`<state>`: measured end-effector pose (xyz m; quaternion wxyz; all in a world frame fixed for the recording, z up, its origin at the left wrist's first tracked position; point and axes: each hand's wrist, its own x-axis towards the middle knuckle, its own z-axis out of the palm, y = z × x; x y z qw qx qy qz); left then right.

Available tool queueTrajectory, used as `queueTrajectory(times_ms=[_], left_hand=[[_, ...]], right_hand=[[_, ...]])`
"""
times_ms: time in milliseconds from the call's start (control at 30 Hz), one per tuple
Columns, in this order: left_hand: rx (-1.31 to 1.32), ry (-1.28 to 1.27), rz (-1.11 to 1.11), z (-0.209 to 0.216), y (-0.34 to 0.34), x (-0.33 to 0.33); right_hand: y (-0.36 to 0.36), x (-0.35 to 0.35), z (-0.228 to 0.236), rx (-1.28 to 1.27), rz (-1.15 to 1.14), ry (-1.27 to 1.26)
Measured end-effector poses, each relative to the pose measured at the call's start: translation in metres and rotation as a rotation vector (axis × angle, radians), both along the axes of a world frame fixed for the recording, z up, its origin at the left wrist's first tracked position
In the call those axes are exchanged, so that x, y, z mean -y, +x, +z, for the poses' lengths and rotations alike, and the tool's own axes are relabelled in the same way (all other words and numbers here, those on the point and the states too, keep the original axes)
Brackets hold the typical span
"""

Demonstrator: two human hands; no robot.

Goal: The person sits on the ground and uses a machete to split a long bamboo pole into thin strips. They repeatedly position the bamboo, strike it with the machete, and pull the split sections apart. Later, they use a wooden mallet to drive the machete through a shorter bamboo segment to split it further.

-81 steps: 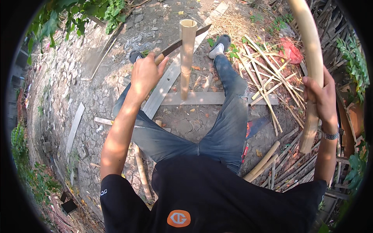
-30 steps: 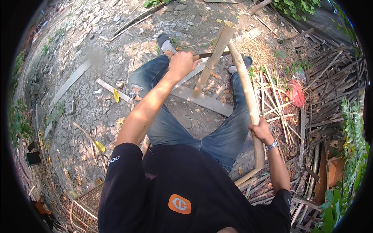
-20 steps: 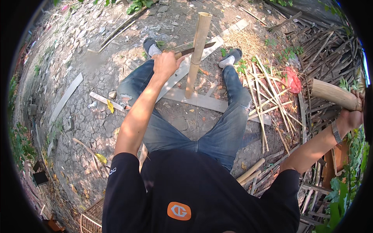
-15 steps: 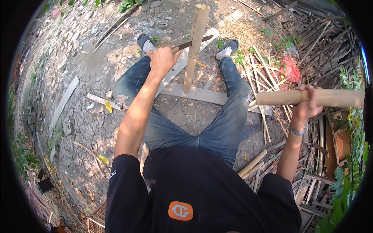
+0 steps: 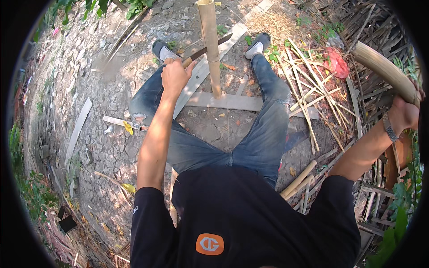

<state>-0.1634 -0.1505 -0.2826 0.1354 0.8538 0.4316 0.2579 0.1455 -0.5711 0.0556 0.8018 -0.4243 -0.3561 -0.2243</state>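
Note:
I sit on the ground with my legs spread. My left hand (image 5: pixel 175 77) grips the handle of a long dark-bladed knife (image 5: pixel 210 47) that lies across an upright bamboo pole (image 5: pixel 210 44). The pole stands on a flat wooden plank (image 5: pixel 237 102) between my knees. Out at the far right, my right hand (image 5: pixel 404 111) is closed around the end of a thick bamboo stick (image 5: pixel 380 67), held up above a heap of split strips.
Thin split bamboo strips (image 5: pixel 308 76) lie scattered by my right leg, with a red scrap (image 5: pixel 336 64) among them. A long pale board (image 5: pixel 214 58) runs under the pole. Loose slats (image 5: pixel 78 129) lie on cracked stony ground at left. Stacked bamboo pieces (image 5: pixel 380 196) fill the right edge.
My right hand carried the thick bamboo stick from beside the upright pole out to the far right. The left hand stayed on the knife handle by the pole.

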Motion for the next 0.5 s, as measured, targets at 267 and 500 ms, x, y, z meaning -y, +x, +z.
queueTrajectory(times_ms=[267,500], left_hand=[[-0.05,-0.135,0.007,-0.083,0.013,0.022],[0.162,-0.108,0.071,-0.066,-0.01,-0.009]], right_hand=[[-0.062,-0.052,-0.201,-0.643,0.537,-1.434],[0.054,0.039,0.036,-0.19,0.159,-0.291]])
